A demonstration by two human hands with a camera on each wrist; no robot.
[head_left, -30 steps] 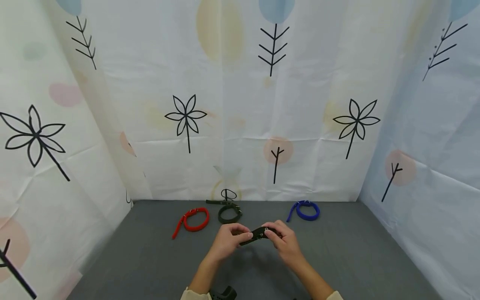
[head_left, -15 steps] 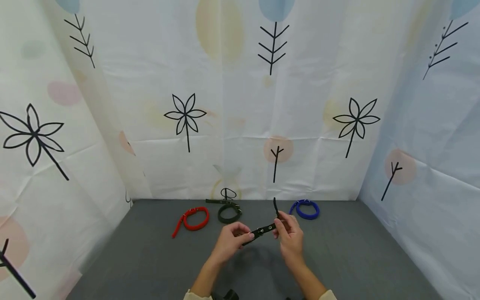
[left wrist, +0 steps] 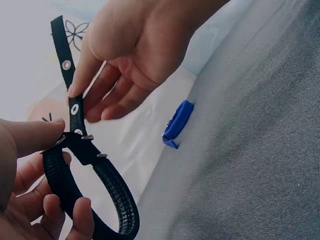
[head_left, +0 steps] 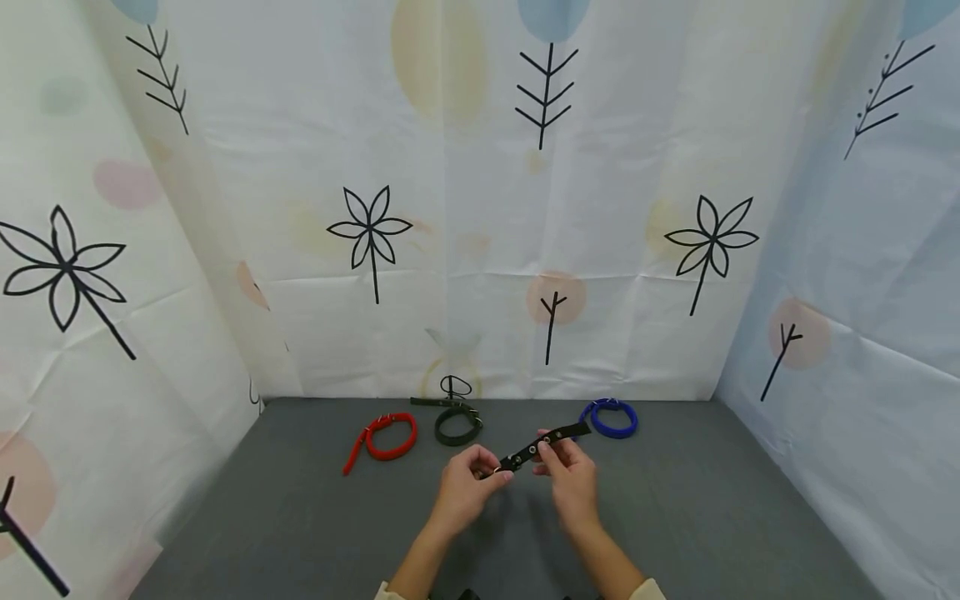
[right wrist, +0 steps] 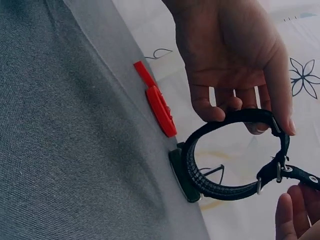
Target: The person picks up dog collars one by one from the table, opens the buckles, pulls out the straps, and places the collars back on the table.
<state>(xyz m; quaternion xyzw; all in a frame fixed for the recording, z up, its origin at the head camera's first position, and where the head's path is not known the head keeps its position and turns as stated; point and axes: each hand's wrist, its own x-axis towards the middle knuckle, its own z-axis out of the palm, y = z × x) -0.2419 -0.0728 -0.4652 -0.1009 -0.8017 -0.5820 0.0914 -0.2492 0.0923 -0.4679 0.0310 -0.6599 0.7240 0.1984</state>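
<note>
Both hands hold a black buckled collar (head_left: 532, 450) above the table. My left hand (head_left: 459, 493) grips the loop near the buckle, its thumb pressing from above in the left wrist view. Metal eyelets run along the strap, whose end slants up to the right in the head view. Thumb and fingers of my right hand (head_left: 573, 487) pinch that strap between eyelets. In the right wrist view the loop (right wrist: 225, 192) is closed in a ring, and the eyelet strap passes through the metal buckle (right wrist: 278, 172). The right hand is partly cut off there.
Along the back of the grey table (head_left: 300, 508) lie a red collar (head_left: 390, 456), a dark green collar (head_left: 454, 442) and a blue collar (head_left: 615, 433), each coiled with its tail out. A white patterned curtain (head_left: 465, 333) stands behind. Dark items peek in at the front edge.
The right hand has slid its hold along the strap. Its free end first bent up behind that hand and now points out to the right, with more eyelets showing. The left hand stays nearly still.
</note>
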